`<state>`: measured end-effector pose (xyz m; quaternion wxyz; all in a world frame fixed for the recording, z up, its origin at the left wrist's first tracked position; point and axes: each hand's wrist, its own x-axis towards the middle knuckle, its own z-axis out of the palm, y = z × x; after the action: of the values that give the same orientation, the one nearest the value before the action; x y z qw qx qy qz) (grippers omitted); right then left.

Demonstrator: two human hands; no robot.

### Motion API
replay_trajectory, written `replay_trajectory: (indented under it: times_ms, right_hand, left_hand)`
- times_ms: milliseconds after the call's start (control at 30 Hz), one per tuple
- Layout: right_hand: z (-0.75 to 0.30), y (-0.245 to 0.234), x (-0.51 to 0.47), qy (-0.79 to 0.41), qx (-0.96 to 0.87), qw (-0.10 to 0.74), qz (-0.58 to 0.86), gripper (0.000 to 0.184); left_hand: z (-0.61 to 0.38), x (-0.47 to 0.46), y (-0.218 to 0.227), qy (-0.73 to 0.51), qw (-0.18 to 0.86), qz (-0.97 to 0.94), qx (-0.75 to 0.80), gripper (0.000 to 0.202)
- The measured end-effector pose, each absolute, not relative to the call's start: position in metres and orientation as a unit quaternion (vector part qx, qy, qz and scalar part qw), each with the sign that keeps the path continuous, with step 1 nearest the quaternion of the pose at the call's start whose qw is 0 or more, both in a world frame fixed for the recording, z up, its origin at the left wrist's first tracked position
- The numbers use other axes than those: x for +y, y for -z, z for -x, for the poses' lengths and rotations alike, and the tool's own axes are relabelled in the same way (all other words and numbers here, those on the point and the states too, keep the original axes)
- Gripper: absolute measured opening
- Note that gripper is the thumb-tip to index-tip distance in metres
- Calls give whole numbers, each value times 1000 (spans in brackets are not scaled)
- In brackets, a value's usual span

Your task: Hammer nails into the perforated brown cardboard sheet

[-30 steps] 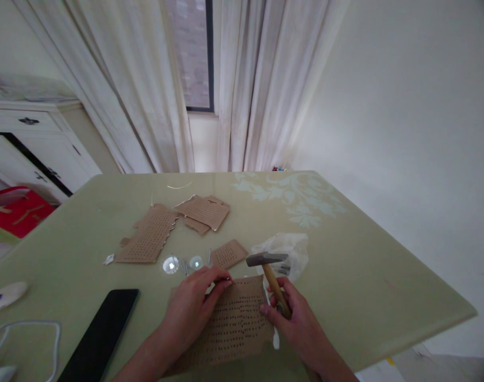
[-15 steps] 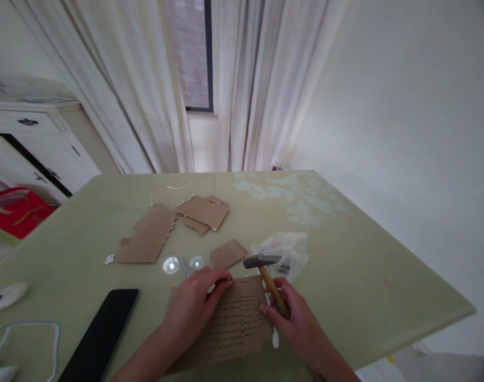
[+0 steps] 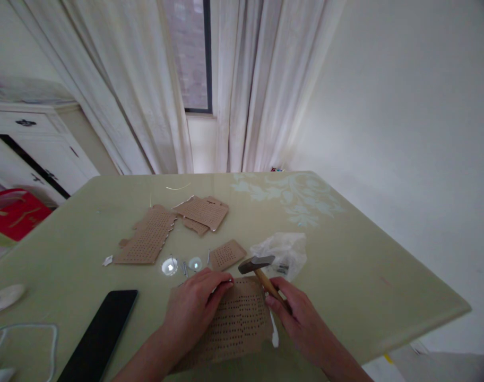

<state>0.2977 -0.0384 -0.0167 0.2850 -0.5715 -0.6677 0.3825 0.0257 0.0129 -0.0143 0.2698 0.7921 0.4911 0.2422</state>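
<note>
A perforated piece of brown cardboard (image 3: 240, 323) lies in front of me, with many rows of small holes punched in it. My left hand (image 3: 198, 307) rests over its upper left part, thumb and forefinger pinched at the top edge on what looks like a nail, mostly hidden by the fingertips. In my right hand (image 3: 295, 313) is a hammer (image 3: 264, 278), gripped by its wooden handle, its dark metal head just above and right of the left fingertips. Loose nails (image 3: 185, 269) lie beyond my left hand.
More punched cardboard pieces (image 3: 146, 239) lie farther back on the pale green table (image 3: 365, 276). Beyond the hammer is a clear plastic bag (image 3: 282, 249). Two round, shiny discs (image 3: 170, 266) sit near the nails. A black phone (image 3: 101, 334) and white cable (image 3: 55, 345) are at left.
The hammer head has moved slightly left and down, closer to the left fingertips, and the right hand has shifted with it. My left hand keeps its pinch at the cardboard's top edge.
</note>
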Motion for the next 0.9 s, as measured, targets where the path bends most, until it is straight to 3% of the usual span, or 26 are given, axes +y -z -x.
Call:
replay_trajectory:
  times_ms: [367,600,900]
  right_hand:
    - [-306,-75,-23,-316,-769,154,533,24]
    - [-295,-80,-17,-290,-809,89,503,18]
    - [-297,-78,-16,-266,-818,79,504,17]
  left_hand:
    - [-29,14,9,-200,265,-792,513,29]
    - [-29,14,5,-182,253,-806,503,28]
    - [-29,15,8,-204,257,-812,483,28]
